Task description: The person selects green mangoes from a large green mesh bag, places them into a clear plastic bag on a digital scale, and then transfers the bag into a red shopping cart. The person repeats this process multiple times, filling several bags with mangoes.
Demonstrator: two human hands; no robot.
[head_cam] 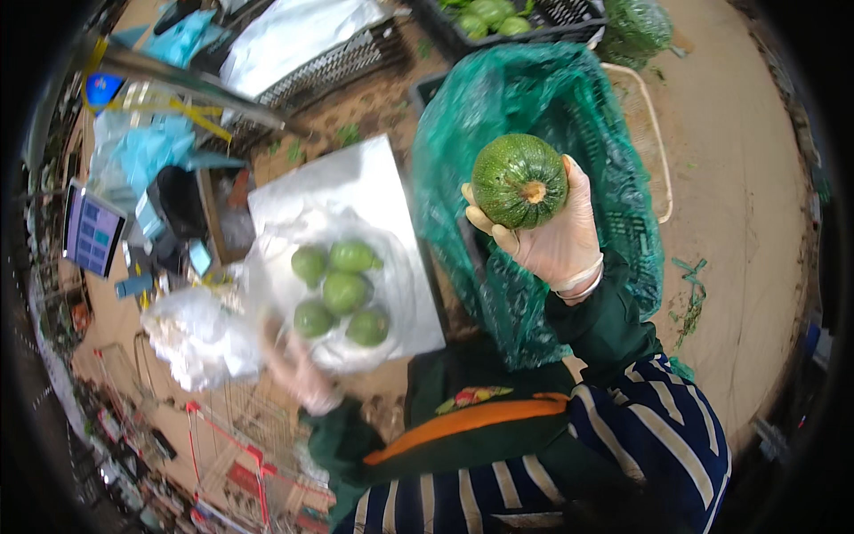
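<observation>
My right hand (557,243), in a pale disposable glove, grips a round green squash (520,180) with its cut stem turned towards me. It holds the squash above a crate lined with a green plastic bag (460,153). Several smooth, round green squashes (345,292) rest in a group on thin clear plastic (277,267), which lies over a metal tabletop (363,173). At the near left edge of that plastic is my gloved left hand (300,374), blurred by motion. Whether its fingers pinch the plastic cannot be made out.
White plastic bags (200,340) lie left of the metal top. Beyond it are a slanting metal post (200,80), a lit screen (93,227) and a blue bottle (133,286). A black crate (567,33) with more green squashes stands at the back, near a filled green bag (634,30).
</observation>
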